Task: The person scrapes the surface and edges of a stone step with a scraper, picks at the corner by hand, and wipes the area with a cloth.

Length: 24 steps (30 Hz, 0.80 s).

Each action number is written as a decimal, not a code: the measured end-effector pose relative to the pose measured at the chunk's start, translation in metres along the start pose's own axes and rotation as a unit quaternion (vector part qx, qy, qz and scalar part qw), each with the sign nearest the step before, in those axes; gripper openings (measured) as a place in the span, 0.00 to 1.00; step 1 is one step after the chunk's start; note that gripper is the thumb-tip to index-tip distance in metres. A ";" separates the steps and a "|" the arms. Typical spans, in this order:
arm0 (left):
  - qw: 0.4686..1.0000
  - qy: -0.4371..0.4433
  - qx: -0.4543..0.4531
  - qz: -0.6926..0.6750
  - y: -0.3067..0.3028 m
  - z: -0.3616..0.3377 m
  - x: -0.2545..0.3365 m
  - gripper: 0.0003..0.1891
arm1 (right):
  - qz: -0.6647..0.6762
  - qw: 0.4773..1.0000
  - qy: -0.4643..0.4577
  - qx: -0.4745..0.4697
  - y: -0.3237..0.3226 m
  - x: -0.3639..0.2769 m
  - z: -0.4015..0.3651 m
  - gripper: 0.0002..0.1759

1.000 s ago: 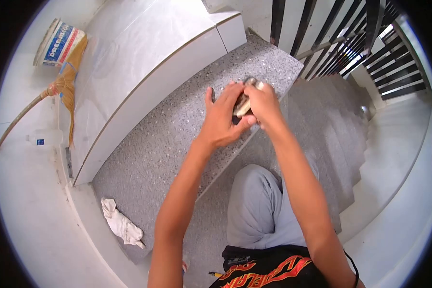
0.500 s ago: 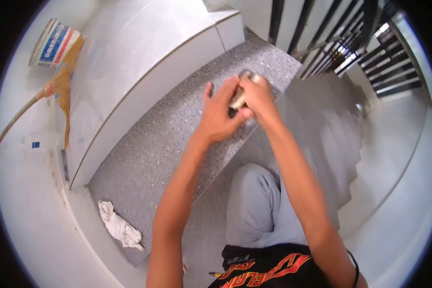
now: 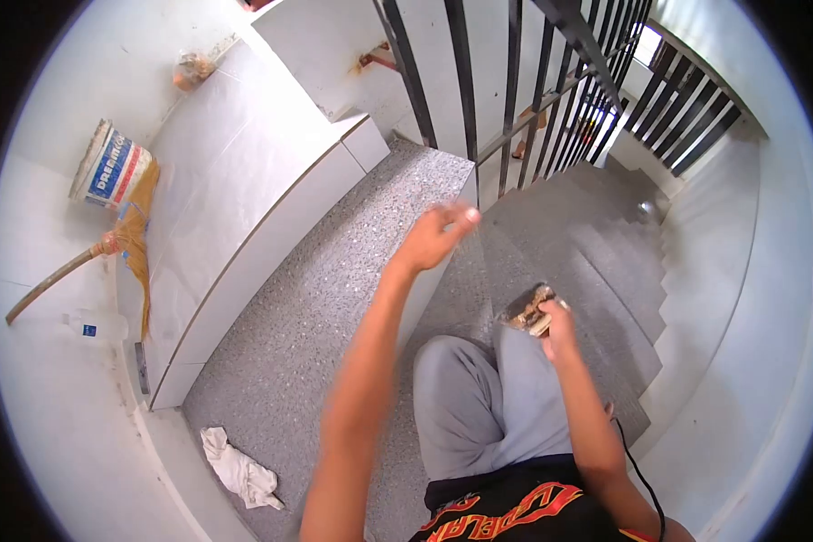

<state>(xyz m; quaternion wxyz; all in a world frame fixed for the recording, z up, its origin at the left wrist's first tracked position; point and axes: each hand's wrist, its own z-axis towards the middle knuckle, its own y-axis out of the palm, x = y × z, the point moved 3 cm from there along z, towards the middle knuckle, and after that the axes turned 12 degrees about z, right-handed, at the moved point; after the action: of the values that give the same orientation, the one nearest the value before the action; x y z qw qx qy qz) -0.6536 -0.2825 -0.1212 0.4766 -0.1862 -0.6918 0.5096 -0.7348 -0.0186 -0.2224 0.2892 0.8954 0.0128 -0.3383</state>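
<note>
My right hand (image 3: 560,332) grips a small flat tool (image 3: 527,307) with a light handle and a brown-stained, dark-edged face, held over my knee at the stairs. It looks like a scraper or brush, though its exact kind is unclear. My left hand (image 3: 435,237), a little blurred, hovers over the edge of the speckled stone step (image 3: 307,298). Its fingers are partly extended and nothing shows in them. The two hands are well apart.
A white rag (image 3: 240,470) lies at the step's lower left. On the tiled ledge (image 3: 235,135) stand a paint bucket (image 3: 113,167) and a straw broom (image 3: 134,237). Dark railings (image 3: 461,81) border grey stairs (image 3: 596,262) descending at the right. A person's leg shows behind the bars.
The hands have separated. My right hand has moved down and right with the tool, away from the step; my left hand no longer touches it. The view has shifted, showing more of the stairs.
</note>
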 end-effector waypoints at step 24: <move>0.938 -0.176 0.085 0.287 0.017 0.032 -0.039 0.60 | -0.321 0.930 -0.175 -0.030 -0.022 0.051 0.010 0.36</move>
<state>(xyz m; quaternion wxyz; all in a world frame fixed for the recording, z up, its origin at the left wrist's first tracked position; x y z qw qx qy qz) -0.6662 -0.3208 -0.1555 0.1948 -0.2430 -0.6354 0.7065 -0.7059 -0.0141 -0.2711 0.1893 0.7611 0.2586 -0.5640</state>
